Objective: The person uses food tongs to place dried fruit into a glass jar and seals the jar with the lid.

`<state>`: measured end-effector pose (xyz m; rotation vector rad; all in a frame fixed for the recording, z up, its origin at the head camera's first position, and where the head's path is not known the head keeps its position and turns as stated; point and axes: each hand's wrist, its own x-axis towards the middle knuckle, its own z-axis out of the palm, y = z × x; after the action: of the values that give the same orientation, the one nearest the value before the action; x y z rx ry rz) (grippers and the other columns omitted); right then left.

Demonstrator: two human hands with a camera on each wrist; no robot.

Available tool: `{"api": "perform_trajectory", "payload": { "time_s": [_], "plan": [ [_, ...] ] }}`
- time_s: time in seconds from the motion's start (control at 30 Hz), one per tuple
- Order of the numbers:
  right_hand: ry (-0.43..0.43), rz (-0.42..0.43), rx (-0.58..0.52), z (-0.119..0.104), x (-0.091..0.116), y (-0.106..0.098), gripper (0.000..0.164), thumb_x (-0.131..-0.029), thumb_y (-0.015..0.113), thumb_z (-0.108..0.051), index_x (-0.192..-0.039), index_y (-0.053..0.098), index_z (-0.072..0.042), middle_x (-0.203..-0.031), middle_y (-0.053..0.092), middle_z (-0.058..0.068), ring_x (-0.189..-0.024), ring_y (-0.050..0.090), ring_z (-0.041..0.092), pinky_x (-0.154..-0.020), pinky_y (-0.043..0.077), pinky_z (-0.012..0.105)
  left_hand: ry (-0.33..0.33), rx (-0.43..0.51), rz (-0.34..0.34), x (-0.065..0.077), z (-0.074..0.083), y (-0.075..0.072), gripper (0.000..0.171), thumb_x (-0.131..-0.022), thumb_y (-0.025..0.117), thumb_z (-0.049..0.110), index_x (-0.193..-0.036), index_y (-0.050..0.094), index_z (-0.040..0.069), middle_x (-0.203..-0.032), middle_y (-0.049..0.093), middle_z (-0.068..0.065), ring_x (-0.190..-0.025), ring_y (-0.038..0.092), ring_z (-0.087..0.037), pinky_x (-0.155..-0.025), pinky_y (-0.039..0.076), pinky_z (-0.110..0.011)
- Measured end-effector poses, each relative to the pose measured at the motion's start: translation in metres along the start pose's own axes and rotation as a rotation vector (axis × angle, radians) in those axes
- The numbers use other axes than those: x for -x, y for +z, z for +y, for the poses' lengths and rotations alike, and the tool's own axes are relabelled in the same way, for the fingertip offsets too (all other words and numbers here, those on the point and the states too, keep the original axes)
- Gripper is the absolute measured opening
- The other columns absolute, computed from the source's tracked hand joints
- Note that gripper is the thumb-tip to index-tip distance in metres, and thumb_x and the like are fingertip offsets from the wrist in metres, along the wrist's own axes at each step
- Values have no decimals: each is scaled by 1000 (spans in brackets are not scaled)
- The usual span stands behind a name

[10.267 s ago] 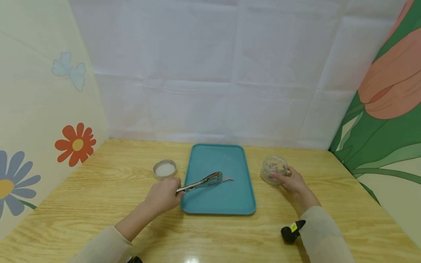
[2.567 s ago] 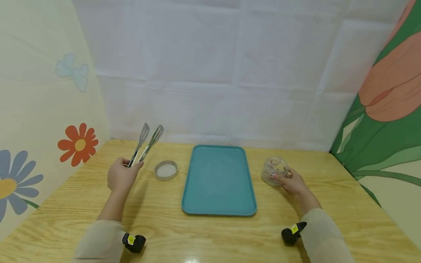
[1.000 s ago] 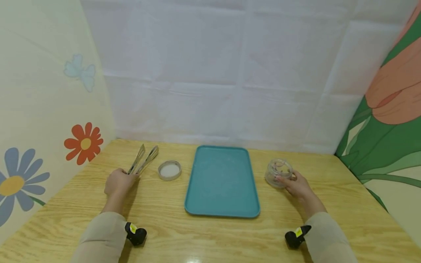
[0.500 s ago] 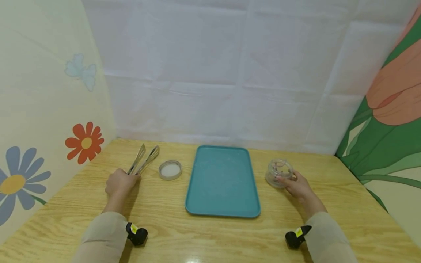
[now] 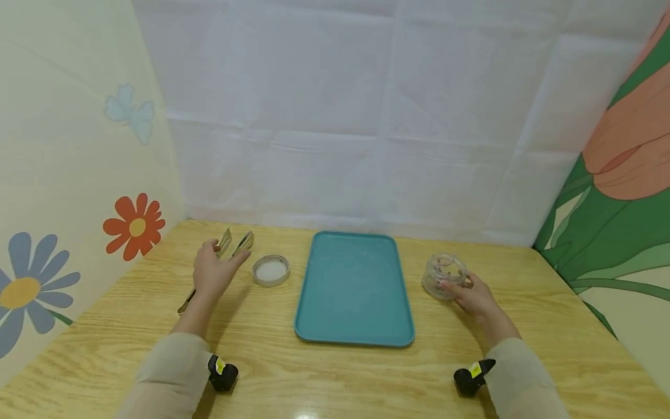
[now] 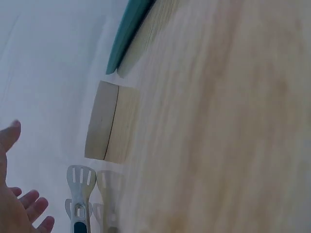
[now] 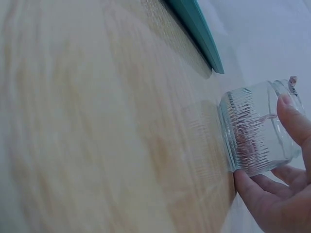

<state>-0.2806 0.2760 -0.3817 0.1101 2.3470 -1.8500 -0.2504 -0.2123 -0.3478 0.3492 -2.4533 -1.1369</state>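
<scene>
My left hand (image 5: 213,273) hovers over the metal tongs (image 5: 242,241), its fingers spread and thumb apart. The tongs lie on the table at the left with their slotted heads pointing away; the hand and wrist hide their middle. In the left wrist view the fingers (image 6: 36,208) stand clear of the tongs (image 6: 80,182). My right hand (image 5: 478,299) holds the side of a lidless glass jar (image 5: 431,282), thumb near the rim and fingers low around it. Small pinkish pieces show inside the ribbed jar (image 7: 252,131), and one sits at its rim.
A blue-green tray (image 5: 355,291) lies between the hands, with nothing visible on it. A round lid (image 5: 271,270) rests between tongs and tray, inner side up. White cloth (image 5: 335,116) hangs behind the wooden table (image 5: 335,378); painted panels flank both sides.
A pinkish strip and the tongs were over the tray earlier; the strip is gone from there. My left hand carried the tongs left, laid them down, released them and moved forward. The right hand stayed.
</scene>
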Motion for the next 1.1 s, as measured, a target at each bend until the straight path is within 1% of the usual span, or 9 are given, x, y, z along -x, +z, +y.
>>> {"api": "perform_trajectory", "payload": {
  "time_s": [0.07,0.13,0.23,0.37,0.47,0.63,0.7,0.83,1.1],
  "plan": [
    [-3,1,1,0,0,0,88,-79,61,-32,-137,2,-1,-133,16,30,-120,24,37,-93,27,42,43,60,-101,-1,3,5,97,-71,62,51,-134,12,-3,-128,28,-25,-114,29,-41,-85,29,-53],
    [-9,0,3,1,-1,0,88,-79,62,-33,-137,3,-1,-133,16,31,-119,25,37,-92,27,42,83,61,-200,-3,4,11,104,-69,64,52,-135,6,-4,-131,23,-27,-117,24,-43,-86,28,-53],
    [-16,-2,9,3,-1,1,88,-79,62,-34,-137,5,0,-132,17,31,-119,26,37,-92,28,42,112,-7,-321,-6,4,18,110,-67,65,52,-135,0,-5,-134,15,-30,-118,19,-45,-88,24,-54],
    [-17,3,7,4,-2,1,88,-78,62,-34,-137,6,0,-131,19,31,-118,27,37,-91,29,41,156,-83,-418,-10,2,28,116,-64,69,51,-134,-4,-7,-134,8,-33,-119,14,-47,-90,21,-55],
    [-15,7,5,4,-2,1,89,-78,63,-35,-137,5,-1,-132,18,31,-119,26,37,-92,28,42,191,-144,-437,-14,-2,36,121,-60,71,53,-133,-2,-10,-132,12,-34,-117,18,-47,-89,23,-54],
    [-19,4,6,2,-2,1,90,-78,62,-35,-137,4,-1,-132,16,31,-119,25,38,-92,28,42,180,-279,-457,-14,-6,43,121,-56,70,57,-130,8,-15,-129,17,-36,-116,17,-49,-87,19,-59],
    [-23,1,8,2,-1,1,90,-78,62,-34,-137,4,-1,-132,16,31,-119,25,38,-92,28,42,148,-292,-476,-12,-5,43,118,-57,69,58,-131,10,-13,-130,15,-34,-117,13,-49,-85,12,-64],
    [-27,-5,1,2,-1,1,88,-80,61,-33,-137,3,-1,-132,16,31,-119,25,38,-92,27,42,122,-321,-477,-10,-4,43,114,-57,68,59,-130,16,-11,-128,21,-33,-115,17,-48,-81,6,-68],
    [-8,-2,-11,0,-1,1,88,-80,61,-32,-137,2,-2,-134,14,30,-121,23,37,-93,26,41,102,-325,-457,-8,-6,45,103,-61,66,58,-127,25,-9,-122,31,-30,-113,24,-44,-83,5,-66]
  ]
}}
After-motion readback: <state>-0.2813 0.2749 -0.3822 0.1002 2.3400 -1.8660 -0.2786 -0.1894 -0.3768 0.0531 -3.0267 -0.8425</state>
